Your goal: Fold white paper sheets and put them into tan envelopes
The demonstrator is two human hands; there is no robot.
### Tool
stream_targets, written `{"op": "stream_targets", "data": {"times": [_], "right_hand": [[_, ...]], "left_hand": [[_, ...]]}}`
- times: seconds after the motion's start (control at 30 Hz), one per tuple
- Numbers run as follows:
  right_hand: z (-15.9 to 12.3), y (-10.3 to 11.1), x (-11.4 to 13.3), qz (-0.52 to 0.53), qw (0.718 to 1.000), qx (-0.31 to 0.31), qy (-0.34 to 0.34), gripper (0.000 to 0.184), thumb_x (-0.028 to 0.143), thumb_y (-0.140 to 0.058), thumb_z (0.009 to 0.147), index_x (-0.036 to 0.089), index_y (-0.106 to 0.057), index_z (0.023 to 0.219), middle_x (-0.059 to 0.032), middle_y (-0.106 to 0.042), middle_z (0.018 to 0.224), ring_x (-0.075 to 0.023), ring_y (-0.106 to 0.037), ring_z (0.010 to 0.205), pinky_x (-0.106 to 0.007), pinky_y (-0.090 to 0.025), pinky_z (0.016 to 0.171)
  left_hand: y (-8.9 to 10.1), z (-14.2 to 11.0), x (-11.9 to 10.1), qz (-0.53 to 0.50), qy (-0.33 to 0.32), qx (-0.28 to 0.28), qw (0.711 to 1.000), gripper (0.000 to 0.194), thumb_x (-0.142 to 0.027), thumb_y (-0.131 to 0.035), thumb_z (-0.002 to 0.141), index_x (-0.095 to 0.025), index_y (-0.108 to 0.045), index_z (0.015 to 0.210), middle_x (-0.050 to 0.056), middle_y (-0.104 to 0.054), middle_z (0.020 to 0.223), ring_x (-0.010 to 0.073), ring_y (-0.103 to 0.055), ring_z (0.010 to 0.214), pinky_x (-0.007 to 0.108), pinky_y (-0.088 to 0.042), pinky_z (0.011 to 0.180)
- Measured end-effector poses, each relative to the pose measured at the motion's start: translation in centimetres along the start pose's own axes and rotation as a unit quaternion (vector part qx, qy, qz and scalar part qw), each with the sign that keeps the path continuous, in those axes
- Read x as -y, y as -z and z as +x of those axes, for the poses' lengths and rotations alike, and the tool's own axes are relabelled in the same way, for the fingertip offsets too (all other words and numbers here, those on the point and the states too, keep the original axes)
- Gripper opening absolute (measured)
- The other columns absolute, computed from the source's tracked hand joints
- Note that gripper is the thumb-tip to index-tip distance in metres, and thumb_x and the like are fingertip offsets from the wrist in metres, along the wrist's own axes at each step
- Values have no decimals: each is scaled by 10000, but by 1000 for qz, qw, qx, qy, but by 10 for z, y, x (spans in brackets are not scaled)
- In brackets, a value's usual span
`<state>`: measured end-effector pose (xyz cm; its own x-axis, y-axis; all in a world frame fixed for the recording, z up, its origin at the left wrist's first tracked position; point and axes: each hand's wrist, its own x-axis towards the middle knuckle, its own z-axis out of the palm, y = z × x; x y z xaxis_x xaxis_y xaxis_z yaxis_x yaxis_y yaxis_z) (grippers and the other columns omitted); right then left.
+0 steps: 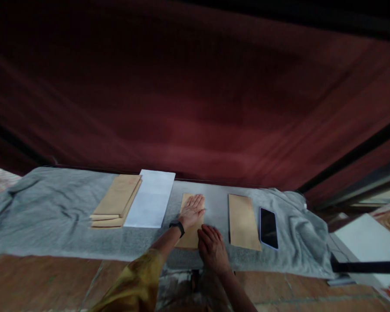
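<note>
A brown paper envelope (pixel 188 238) lies on the grey cloth in front of me. My left hand (pixel 192 211), with a dark band on its wrist, rests flat across its upper part, fingers stretched out. At the envelope's lower right edge is my right hand (pixel 212 248), its fingers lying on or beside the paper and loosely extended. To the left lie a white paper sheet (pixel 152 199) and a stack of several brown envelopes (pixel 118 196). Another brown envelope (pixel 244 222) lies to the right.
A dark-screened phone (pixel 268 227) lies right of the single envelope. The grey cloth (pixel 64 203) is wrinkled at both ends. Behind it rises a dark red fabric surface (pixel 195 130). Brown floor tiles (pixel 45 281) show in front, and a white panel (pixel 373 242) stands at far right.
</note>
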<state>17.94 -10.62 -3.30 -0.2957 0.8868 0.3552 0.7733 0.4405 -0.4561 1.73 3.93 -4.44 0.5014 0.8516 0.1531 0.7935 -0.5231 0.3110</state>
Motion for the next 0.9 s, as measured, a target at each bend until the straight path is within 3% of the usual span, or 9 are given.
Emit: {"op": "stream_targets", "data": {"times": [0.23, 0.43, 0.63, 0.77, 0.9], "right_hand": [[2, 4, 0, 20, 1000, 10, 9, 421, 185, -486, 952, 277, -603, 1346, -76, -639, 1371, -245, -566, 1291, -496, -398, 1149], [-1, -1, -3, 38, 999, -2, 9, 314, 202, -500, 953, 256, -660, 1218, -83, -662, 1326, -248, -581, 1271, -516, -395, 1147], [-6, -7, -11, 43, 999, -9, 19, 339, 194, -529, 936, 233, -659, 1247, -92, -672, 1323, -243, -592, 1269, -504, -406, 1151], [-2, -14, -16, 36, 998, -46, 29, 345, 183, -459, 983, 215, -662, 1260, -105, -698, 1286, -237, -609, 1260, -497, -444, 1130], [18, -18, -11, 19, 998, -14, 65, 390, 223, -428, 1023, 189, -596, 1373, -123, -631, 1403, -253, -566, 1326, -506, -452, 1132]], "left_hand": [[7, -43, -13, -15, -53, 3, 998, 540, -319, -387, 1007, -196, -403, 1532, 77, -391, 1619, 190, -293, 1521, 425, -180, 1263], [9, -77, -21, -23, -62, 33, 997, 520, -276, -349, 1018, -190, -410, 1527, 70, -401, 1614, 183, -308, 1514, 408, -207, 1253], [15, -115, -30, -38, -77, 37, 996, 536, -320, -387, 1027, -215, -366, 1552, 71, -417, 1604, 196, -346, 1497, 414, -247, 1245], [18, -140, -30, -37, -100, 40, 994, 596, -404, -500, 998, -241, -357, 1553, 67, -414, 1607, 229, -361, 1491, 444, -303, 1231], [17, -148, -24, -37, -91, 40, 994, 483, -313, -463, 1016, -243, -451, 1493, 49, -480, 1565, 204, -411, 1462, 415, -364, 1206]]}}
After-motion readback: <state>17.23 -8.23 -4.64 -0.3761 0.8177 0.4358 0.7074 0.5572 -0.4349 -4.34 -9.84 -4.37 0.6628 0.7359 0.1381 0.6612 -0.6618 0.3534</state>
